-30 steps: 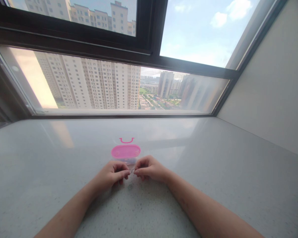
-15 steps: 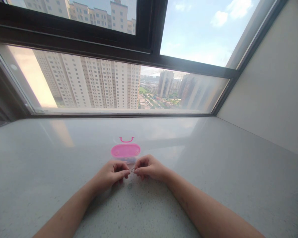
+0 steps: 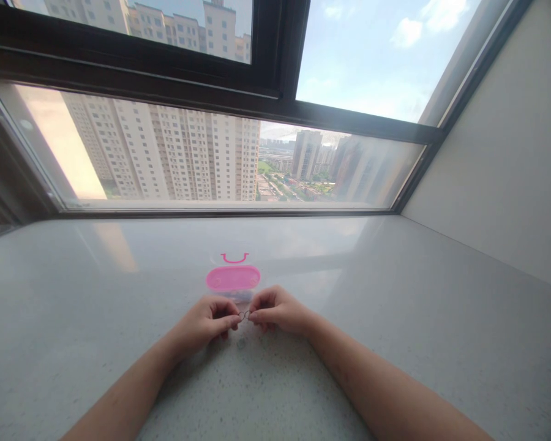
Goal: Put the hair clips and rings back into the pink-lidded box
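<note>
Between my two hands a thin, dark wire piece (image 3: 243, 316) shows small loops, perhaps rings; whether it is one piece or two linked ones I cannot tell. My left hand (image 3: 211, 320) pinches its left side between thumb and forefinger. On the other side, the thumb and forefinger of my right hand (image 3: 275, 311) pinch it too. Just beyond my fingers stands a clear container with a pink oval lid (image 3: 233, 278). Its lower part is partly hidden by my hands, and small contents inside are blurred.
A pink curved handle (image 3: 234, 260) lies behind the container on the pale speckled sill (image 3: 371, 318). Past it is a dark-framed window (image 3: 275, 113) with tall buildings outside. A white wall (image 3: 505, 159) bounds the right side.
</note>
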### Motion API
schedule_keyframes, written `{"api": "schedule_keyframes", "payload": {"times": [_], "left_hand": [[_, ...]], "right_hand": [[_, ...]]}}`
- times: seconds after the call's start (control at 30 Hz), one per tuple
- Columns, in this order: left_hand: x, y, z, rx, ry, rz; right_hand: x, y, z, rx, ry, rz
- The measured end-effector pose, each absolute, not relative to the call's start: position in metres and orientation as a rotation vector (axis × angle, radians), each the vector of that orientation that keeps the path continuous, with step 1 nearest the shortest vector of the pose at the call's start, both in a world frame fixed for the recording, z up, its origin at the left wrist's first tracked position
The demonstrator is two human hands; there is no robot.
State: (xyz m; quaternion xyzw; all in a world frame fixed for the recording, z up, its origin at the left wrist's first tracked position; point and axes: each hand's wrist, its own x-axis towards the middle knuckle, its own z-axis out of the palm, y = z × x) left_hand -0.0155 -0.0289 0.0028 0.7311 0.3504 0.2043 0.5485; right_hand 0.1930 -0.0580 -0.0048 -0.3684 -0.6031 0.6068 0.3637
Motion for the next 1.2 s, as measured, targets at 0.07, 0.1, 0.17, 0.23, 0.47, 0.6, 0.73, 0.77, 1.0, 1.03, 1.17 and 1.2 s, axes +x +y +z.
{"api": "schedule_keyframes", "payload": {"times": [0.07, 0.1, 0.17, 0.23, 0.47, 0.6, 0.73, 0.77, 1.0, 1.03, 1.17, 1.2], "left_hand": [[-0.0152, -0.029, 0.0031, 1.727, 0.833, 0.486], [-0.0151, -0.029, 0.0032, 1.724, 0.837, 0.486], [-0.0149, -0.029, 0.0033, 1.728, 0.845, 0.484], [-0.0151, -0.0288, 0.0032, 1.732, 0.845, 0.484], [-0.0152, -0.0287, 0.0035, 1.71, 0.824, 0.495], [-0.0144, -0.0304, 0.0063, 1.698, 0.846, 0.497], [-0.0141, -0.0315, 0.0092, 1.709, 0.848, 0.497], [-0.0141, -0.0315, 0.0094, 1.708, 0.846, 0.498], [-0.0145, -0.03, 0.0062, 1.691, 0.846, 0.496], [-0.0145, -0.0299, 0.0062, 1.689, 0.843, 0.495], [-0.0142, -0.0304, 0.0079, 1.671, 0.835, 0.488], [-0.014, -0.0306, 0.0085, 1.667, 0.834, 0.49]], "right_hand": [[0.1932, -0.0577, -0.0049, -0.948, -1.56, 1.561], [0.1933, -0.0576, -0.0048, -0.95, -1.565, 1.559], [0.1932, -0.0575, -0.0042, -0.957, -1.569, 1.552], [0.193, -0.0576, -0.0035, -0.957, -1.566, 1.545], [0.1933, -0.0579, -0.0042, -0.957, -1.57, 1.555], [0.1933, -0.0578, -0.0036, -0.962, -1.572, 1.544], [0.193, -0.0582, -0.0021, -0.971, -1.568, 1.544], [0.193, -0.0584, -0.0019, -0.971, -1.569, 1.546], [0.1934, -0.0584, -0.0039, -0.976, -1.569, 1.544], [0.1934, -0.0582, -0.0042, -0.977, -1.571, 1.543], [0.1933, -0.058, -0.0043, -0.982, -1.572, 1.547], [0.1932, -0.058, -0.004, -0.981, -1.57, 1.547]]}}
